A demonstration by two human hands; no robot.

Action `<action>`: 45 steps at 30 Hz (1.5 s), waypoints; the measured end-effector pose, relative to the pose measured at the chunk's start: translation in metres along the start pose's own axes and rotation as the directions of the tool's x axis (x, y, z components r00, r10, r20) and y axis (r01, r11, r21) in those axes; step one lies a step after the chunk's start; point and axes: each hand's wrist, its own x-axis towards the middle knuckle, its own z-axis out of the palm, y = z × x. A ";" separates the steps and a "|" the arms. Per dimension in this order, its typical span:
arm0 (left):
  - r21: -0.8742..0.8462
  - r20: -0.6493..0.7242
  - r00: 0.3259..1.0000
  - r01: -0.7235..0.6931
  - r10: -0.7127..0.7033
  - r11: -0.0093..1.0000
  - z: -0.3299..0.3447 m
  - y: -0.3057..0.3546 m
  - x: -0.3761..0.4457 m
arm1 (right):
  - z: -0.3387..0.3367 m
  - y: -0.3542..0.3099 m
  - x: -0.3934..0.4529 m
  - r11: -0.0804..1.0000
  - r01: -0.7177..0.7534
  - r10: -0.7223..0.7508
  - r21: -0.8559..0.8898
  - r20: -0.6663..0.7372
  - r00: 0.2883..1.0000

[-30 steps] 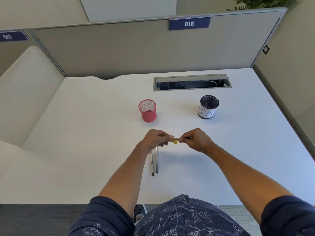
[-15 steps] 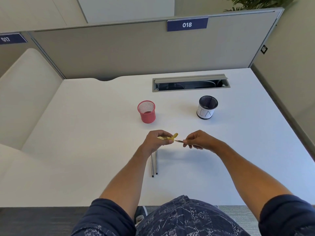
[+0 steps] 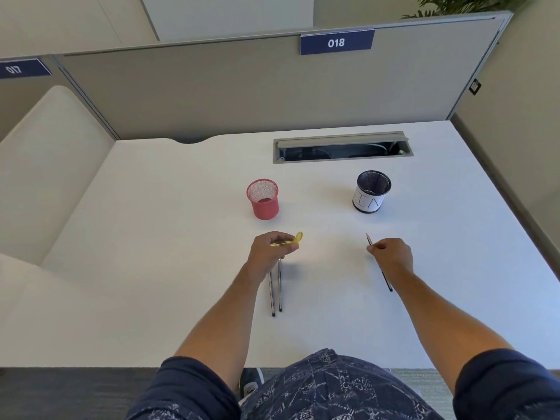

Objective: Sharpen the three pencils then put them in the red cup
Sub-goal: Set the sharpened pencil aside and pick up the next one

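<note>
My left hand (image 3: 269,250) grips a small yellow sharpener (image 3: 295,240) just in front of the red mesh cup (image 3: 263,199). Under that hand two dark pencils (image 3: 275,291) lie side by side on the white desk, pointing away from me. My right hand (image 3: 392,256) holds a third pencil (image 3: 370,242) well to the right, its sharpened tip pointing up and away, its back end showing below the wrist. The red cup stands upright, and I see no pencil in it.
A black mesh cup (image 3: 372,191) with a white label stands right of the red one. A grey cable tray opening (image 3: 342,147) is set into the white desk (image 3: 151,237) behind both cups. Grey partitions close off the back and right.
The pencil came out of the sharpener. My right hand has swung away to the right with the pencil, tip now up. The left hand stays put with the sharpener.
</note>
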 end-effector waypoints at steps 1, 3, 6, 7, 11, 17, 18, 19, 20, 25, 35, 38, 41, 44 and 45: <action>0.000 -0.002 1.000 0.000 0.000 1.000 0.000 0.000 0.000 | 0.001 0.003 0.000 1.000 -0.013 0.012 -0.021 -0.017 1.000; 0.001 -0.006 1.000 0.001 -0.001 1.000 -0.001 -0.002 0.001 | 0.002 0.008 0.000 0.997 -0.034 0.031 -0.063 -0.039 0.999; -0.006 -0.008 1.000 0.008 -0.008 1.000 -0.002 -0.003 0.001 | 0.003 0.010 -0.003 0.994 -0.043 0.037 -0.099 -0.055 0.998; -0.010 -0.009 1.000 0.009 -0.009 1.000 -0.002 -0.004 0.001 | 0.003 0.010 -0.004 0.994 -0.043 0.038 -0.105 -0.055 0.998; -0.003 -0.011 1.000 0.006 -0.006 1.000 -0.004 -0.006 0.002 | 0.004 0.007 -0.007 0.990 -0.033 0.025 -0.139 -0.059 0.998; -0.035 -0.014 1.000 -0.005 0.005 0.999 -0.008 -0.008 0.006 | 0.006 0.003 -0.009 0.984 -0.019 0.002 -0.175 -0.095 0.995; -0.039 -0.018 1.000 -0.008 0.007 0.999 -0.008 -0.007 0.006 | 0.008 0.001 -0.011 0.980 0.020 -0.042 -0.199 -0.109 0.993; -0.041 -0.022 1.000 -0.011 0.010 0.999 -0.008 -0.006 0.007 | 0.010 -0.001 -0.014 0.971 0.076 -0.104 -0.227 -0.114 0.988; -0.041 -0.028 1.000 -0.013 0.012 0.999 -0.008 -0.006 0.007 | 0.014 -0.005 -0.018 0.956 0.146 -0.177 -0.255 -0.100 0.979; -0.033 -0.051 0.998 -0.029 0.027 0.999 -0.007 -0.002 0.012 | 0.045 -0.029 -0.048 0.710 0.631 -0.567 -0.313 0.276 0.776; -0.011 -0.065 0.997 -0.049 0.048 0.999 -0.010 0.002 0.013 | 0.106 -0.053 -0.095 -0.027 0.964 -0.676 -0.264 0.715 0.177; -0.005 -0.072 0.997 -0.042 0.042 0.999 -0.012 0.001 0.013 | 0.103 -0.053 -0.091 -0.064 0.956 -0.634 -0.285 0.751 0.182; 0.006 -0.080 0.996 -0.033 0.033 0.999 -0.013 -0.001 0.012 | 0.100 -0.049 -0.083 0.005 0.952 -0.621 -0.306 0.745 0.243; 0.012 -0.082 0.996 -0.028 0.029 1.000 -0.012 -0.002 0.012 | 0.094 -0.048 -0.081 0.132 0.917 -0.615 -0.377 0.694 0.374; 0.012 -0.079 0.996 -0.029 0.030 1.000 -0.012 -0.002 0.011 | 0.091 -0.049 -0.081 0.182 0.895 -0.613 -0.407 0.665 0.427</action>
